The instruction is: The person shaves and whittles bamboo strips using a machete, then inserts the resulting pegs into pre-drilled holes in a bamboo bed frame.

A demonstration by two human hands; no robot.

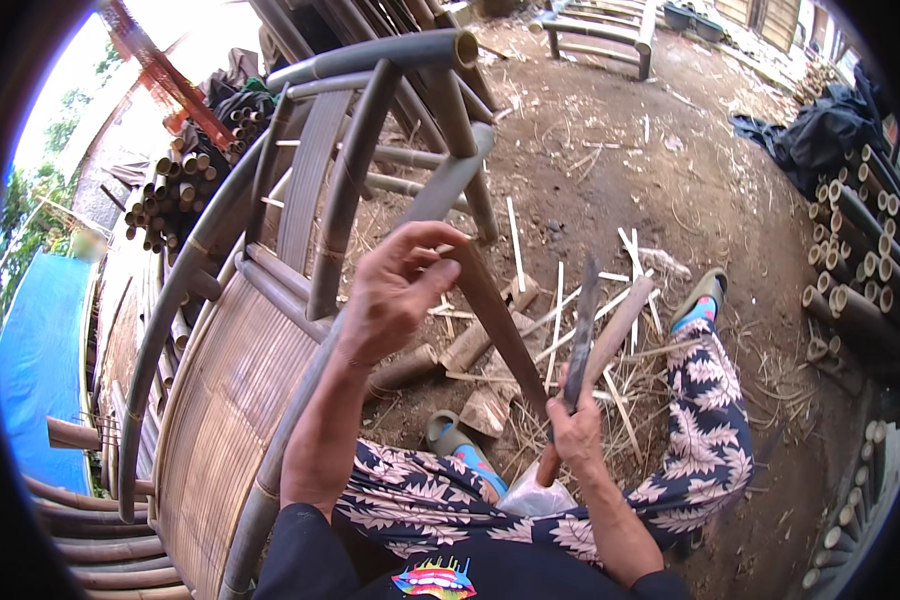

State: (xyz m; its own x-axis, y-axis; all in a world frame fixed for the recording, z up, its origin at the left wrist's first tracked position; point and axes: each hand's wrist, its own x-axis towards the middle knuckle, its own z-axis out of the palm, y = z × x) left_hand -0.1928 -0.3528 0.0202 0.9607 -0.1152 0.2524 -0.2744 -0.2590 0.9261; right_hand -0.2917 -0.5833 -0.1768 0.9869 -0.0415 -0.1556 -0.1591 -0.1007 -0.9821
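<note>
Left hand (390, 292): on my feed, pinching the dark strip (500, 325) near its upper end | right hand (576, 436): wrapped around the knife (581, 335) | strip: slanting between both hands, beside the bamboo chair (225, 395)

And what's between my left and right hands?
In the head view, a flat brown bamboo strip runs from your left hand down toward your right hand.

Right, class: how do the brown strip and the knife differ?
The brown strip runs from left hand to right hand; the knife is in the right hand only. The strip is brown; the knife's blade is dark grey. The strip slants more in the picture than the knife. Both are long and narrow.
</note>
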